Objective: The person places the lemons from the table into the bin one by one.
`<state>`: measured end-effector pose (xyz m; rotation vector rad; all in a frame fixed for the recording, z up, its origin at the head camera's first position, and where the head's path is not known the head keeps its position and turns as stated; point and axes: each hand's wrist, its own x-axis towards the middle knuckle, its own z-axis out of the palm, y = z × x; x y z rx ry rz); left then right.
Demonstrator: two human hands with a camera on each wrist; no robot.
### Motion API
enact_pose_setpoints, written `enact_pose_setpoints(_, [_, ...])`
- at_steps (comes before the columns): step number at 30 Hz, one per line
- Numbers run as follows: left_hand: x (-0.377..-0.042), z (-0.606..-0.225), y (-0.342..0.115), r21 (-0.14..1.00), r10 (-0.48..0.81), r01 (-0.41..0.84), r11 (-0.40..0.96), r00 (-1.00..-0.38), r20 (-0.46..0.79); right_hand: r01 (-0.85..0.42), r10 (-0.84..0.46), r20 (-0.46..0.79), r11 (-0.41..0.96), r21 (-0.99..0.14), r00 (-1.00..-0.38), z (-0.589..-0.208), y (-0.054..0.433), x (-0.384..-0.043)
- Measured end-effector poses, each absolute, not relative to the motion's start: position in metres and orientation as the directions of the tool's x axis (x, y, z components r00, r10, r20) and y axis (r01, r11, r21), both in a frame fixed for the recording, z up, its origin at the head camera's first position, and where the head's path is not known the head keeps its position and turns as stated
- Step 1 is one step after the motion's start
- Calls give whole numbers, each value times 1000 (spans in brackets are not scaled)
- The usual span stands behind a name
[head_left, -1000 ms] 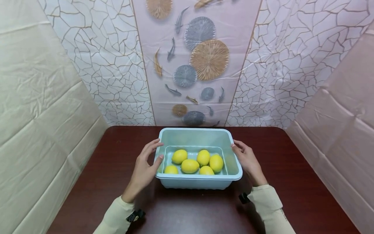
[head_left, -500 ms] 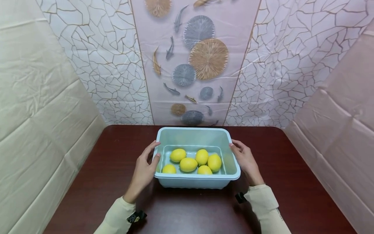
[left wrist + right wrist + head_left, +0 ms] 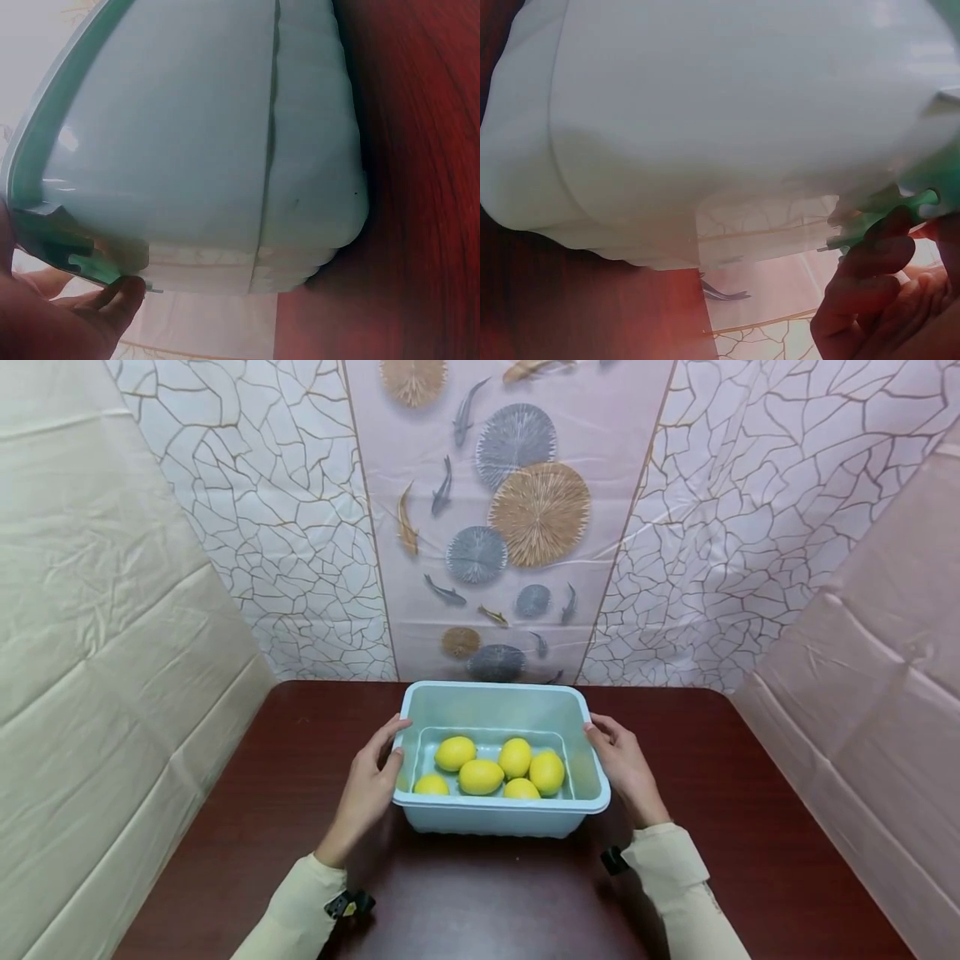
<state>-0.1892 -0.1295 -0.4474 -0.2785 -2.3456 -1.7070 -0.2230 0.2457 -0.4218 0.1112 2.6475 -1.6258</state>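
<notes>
A pale blue plastic basin [image 3: 495, 820] stands level in the middle of the head view, with several yellow lemons [image 3: 481, 777] on its floor. My left hand [image 3: 367, 789] grips the rim at its left side, thumb on top near the inner edge. On the opposite side my right hand [image 3: 628, 768] holds the rim in the same way. Curled fingers [image 3: 124, 300] show under the rim in the left wrist view, and bent fingers [image 3: 862, 292] do so in the right wrist view. Whether the basin's base touches the table, I cannot tell.
A dark red-brown wooden table [image 3: 480, 902] lies beneath the basin. Behind its far edge hangs a patterned cloth [image 3: 536, 518], and pale cloth walls [image 3: 97, 693] stand at both sides. Each sleeve bears a small black device [image 3: 349, 904] at the wrist.
My left fingers and thumb have closed in from a loose spread onto the rim. The basin, with the lemons in it, has shifted slightly left and away, both hands moving along.
</notes>
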Motion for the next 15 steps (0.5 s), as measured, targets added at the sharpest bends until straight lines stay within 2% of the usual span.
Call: enact_pose_setpoints(15, [-211, -448, -127, 918, 30, 256, 304, -965, 259, 94, 64, -74, 440, -893, -995, -422, 246, -245])
